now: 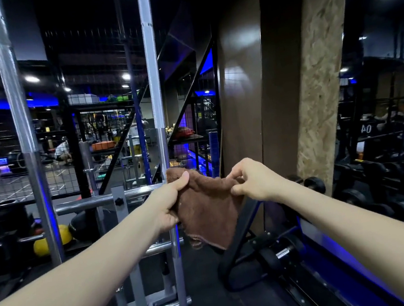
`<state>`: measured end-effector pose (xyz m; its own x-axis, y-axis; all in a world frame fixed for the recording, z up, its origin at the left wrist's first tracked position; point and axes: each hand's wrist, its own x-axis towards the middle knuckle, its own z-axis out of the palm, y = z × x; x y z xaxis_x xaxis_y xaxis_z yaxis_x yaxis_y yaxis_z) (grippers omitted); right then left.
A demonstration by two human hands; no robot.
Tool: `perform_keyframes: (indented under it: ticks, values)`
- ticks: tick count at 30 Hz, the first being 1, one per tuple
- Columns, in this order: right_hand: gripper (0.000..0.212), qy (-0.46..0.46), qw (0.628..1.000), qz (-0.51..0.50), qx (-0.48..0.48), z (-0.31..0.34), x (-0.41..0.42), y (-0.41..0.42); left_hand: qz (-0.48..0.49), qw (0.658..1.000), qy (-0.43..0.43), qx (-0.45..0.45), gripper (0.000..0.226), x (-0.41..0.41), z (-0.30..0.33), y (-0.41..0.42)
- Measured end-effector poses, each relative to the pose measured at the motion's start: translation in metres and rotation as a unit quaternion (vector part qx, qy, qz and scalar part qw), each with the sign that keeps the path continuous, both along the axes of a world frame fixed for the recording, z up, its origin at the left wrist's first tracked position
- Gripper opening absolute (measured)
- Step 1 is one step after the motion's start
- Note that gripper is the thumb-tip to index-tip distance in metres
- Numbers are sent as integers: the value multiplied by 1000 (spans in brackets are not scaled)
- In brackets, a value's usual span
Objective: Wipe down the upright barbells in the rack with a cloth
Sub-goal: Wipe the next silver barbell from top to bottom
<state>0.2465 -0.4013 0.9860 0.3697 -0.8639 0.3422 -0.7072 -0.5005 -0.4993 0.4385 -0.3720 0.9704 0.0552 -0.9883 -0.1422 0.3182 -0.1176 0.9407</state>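
**Brown cloth stretched between our hands at the barbell rack**

We are standing on a dark rubber-looking floor [210, 289] in a dim gym lit by blue strips and round ceiling lights, with black wire-mesh partitions [107, 118] behind the equipment. To our right a glossy brown column [241, 86] is standing beside a rough chipboard pillar [321, 65], and black dumbbells [314, 183] are lying low past it. A grey steel rack [124, 210] with horizontal rails is holding two chrome barbells upright: the nearer barbell [153, 83], knurled above a smooth sleeve, is rising just behind our left hand, while the left barbell [17, 110] is leaning well apart. A yellow ball [43, 246] is sitting low on the left. Our left hand [171, 203] is gripping the fuzzy brown cloth [210, 214], thumb on top, and our right hand [253, 179] is pinching its other corner with curled fingers.
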Motion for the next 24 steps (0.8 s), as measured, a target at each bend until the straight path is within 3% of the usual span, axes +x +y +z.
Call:
perform_keyframes:
  ticks: [1, 3, 7, 9, 10, 12, 15, 17, 20, 22, 24]
  values:
    - [23, 46, 998, -3, -38, 4, 0, -1, -1, 1000, -30, -3, 25, 4, 1, 2]
    - [23, 41, 998, -1, -50, 12, 1, -2, 15, 993, -117, -15, 30, 15, 0, 3]
    - [24, -192, 976, 35, 92, 21, 7, -1, 39, 943, -318, -84, 61, 39, 0, 0]
    - [9, -242, 957, 69, 144, 20, 13, -1, 40, 901, -410, -135, 85, 43, 2, 2]
    - [15, -242, 952, 89, 163, 19, 15, -1, 16, 886, -432, -166, 96, 40, 5, 4]
    - [21, -215, 949, 128, 193, 19, 20, 0, -105, 882, -419, -189, 100, 31, 9, 9]
    - [21, -200, 945, 151, 211, 28, 10, 0, -247, 870, -395, -160, 51, 19, 8, 7]
    - [14, -211, 944, 135, 214, 29, 0, -6, -277, 875, -377, -128, 28, 20, 11, 5]
    - [30, -227, 960, 45, 158, 20, -12, -21, -315, 903, -275, -93, 31, 17, 10, -6]
    - [36, -166, 984, -26, 63, 14, -14, -24, -303, 922, -223, -94, 29, 11, 8, -14]
    - [27, -106, 993, -55, -24, 15, -14, -22, -270, 942, -174, -102, 31, 6, 7, -26]
